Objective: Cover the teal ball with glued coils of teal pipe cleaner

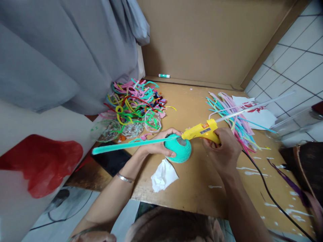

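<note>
My left hand (159,143) is wrapped round a turquoise ball-shaped piece (180,153) covered in pipe cleaner, with a greyish bare patch at its top. From that patch a loose turquoise pipe cleaner (121,146) stretches out to the left across my hand. In my right hand (223,148) is a yellow hot glue gun (202,131), its nozzle at the bare patch; whether it touches cannot be made out. A long clear glue stick (254,107) sticks out of the gun's back. Below the ball lies a crumpled white tissue (164,175).
Tangled coloured pipe cleaners (136,101) are heaped at back left, by clear plastic containers (132,129). Straight pipe cleaners (234,117) lie at right near a white paper (262,114). A black cord (264,188) crosses the table; a brown bag (305,161) stands far right.
</note>
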`<move>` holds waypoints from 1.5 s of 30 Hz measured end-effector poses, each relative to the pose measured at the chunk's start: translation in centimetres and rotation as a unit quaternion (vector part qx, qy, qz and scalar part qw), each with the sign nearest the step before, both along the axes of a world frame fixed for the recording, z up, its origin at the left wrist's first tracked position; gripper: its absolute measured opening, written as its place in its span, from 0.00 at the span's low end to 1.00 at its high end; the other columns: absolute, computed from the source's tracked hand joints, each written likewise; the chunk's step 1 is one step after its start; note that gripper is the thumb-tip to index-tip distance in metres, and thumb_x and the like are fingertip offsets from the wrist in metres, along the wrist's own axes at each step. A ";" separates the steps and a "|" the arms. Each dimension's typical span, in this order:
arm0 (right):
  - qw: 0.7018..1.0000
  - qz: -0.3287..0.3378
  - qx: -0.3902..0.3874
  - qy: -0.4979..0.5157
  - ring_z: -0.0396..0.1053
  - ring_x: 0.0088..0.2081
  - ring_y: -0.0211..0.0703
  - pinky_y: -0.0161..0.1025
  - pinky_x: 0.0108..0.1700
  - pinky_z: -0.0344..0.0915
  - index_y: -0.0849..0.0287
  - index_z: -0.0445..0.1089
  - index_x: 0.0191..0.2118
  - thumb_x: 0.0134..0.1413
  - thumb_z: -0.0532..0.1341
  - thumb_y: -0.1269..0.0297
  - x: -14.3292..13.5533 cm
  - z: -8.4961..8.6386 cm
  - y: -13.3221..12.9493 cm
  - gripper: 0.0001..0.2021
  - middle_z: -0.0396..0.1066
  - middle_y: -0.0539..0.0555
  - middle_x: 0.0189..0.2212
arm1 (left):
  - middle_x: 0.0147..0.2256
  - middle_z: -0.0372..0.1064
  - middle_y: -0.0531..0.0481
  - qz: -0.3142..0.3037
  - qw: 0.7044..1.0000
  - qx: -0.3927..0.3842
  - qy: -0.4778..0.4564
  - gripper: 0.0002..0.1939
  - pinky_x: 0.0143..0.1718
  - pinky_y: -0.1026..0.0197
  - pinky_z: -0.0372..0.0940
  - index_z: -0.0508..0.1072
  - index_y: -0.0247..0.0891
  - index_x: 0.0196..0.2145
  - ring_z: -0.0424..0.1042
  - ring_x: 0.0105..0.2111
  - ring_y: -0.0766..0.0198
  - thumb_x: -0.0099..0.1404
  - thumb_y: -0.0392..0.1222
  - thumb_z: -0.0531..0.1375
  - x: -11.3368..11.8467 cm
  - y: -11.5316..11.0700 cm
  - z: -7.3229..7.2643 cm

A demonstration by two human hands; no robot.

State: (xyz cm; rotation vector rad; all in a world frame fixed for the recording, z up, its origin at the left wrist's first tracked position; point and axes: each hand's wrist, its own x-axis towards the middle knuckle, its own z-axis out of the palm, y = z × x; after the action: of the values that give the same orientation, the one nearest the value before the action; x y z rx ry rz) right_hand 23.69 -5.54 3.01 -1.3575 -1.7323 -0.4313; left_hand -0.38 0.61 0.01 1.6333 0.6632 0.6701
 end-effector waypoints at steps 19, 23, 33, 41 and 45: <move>0.988 -0.098 -0.118 0.015 0.60 0.25 0.43 0.37 0.27 0.47 0.53 0.58 0.30 0.44 0.59 0.60 0.1 -0.8 0.3 0.08 0.63 0.49 0.23 | 0.51 0.72 0.43 -0.014 1.000 -0.008 -0.014 0.35 0.52 0.50 0.65 0.69 0.39 0.47 0.69 0.53 0.47 0.42 0.46 0.75 0.0 0.0 0.2; 0.979 -0.130 -0.155 0.022 0.58 0.22 0.43 0.37 0.26 0.46 0.54 0.61 0.33 0.42 0.59 0.58 0.0 -0.9 0.3 0.10 0.63 0.48 0.21 | 0.52 0.71 0.43 -0.011 1.000 -0.003 -0.011 0.35 0.52 0.50 0.65 0.69 0.39 0.47 0.69 0.54 0.46 0.42 0.45 0.75 0.0 0.0 0.3; 0.979 -0.134 -0.153 0.025 0.63 0.23 0.44 0.37 0.26 0.48 0.55 0.65 0.34 0.41 0.58 0.60 -0.1 -0.7 0.1 0.11 0.69 0.52 0.23 | 0.53 0.70 0.42 -0.017 0.999 -0.018 -0.027 0.36 0.52 0.50 0.65 0.69 0.39 0.48 0.69 0.54 0.46 0.42 0.43 0.75 0.0 -0.1 0.0; 0.967 -0.139 -0.212 0.004 0.67 0.25 0.48 0.38 0.28 0.50 0.58 0.68 0.40 0.43 0.58 0.60 -0.3 -0.2 -0.1 0.15 0.72 0.54 0.24 | 0.52 0.70 0.42 -0.022 0.999 -0.013 -0.028 0.36 0.51 0.51 0.65 0.68 0.39 0.48 0.68 0.55 0.46 0.42 0.44 0.75 -0.1 0.0 -0.1; 0.968 -0.136 -0.210 0.000 0.66 0.25 0.48 0.38 0.28 0.51 0.58 0.68 0.39 0.44 0.57 0.60 -0.3 -0.1 -0.1 0.14 0.71 0.54 0.23 | 0.52 0.70 0.42 -0.024 0.999 -0.006 -0.026 0.36 0.51 0.51 0.65 0.68 0.39 0.48 0.69 0.54 0.46 0.43 0.45 0.75 -0.1 0.0 -0.2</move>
State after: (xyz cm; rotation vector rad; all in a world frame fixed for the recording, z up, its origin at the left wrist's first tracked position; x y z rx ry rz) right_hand 23.38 -5.61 2.89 -1.9113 -1.7018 -0.2156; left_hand -0.49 0.63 -0.16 1.6099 0.5882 0.6695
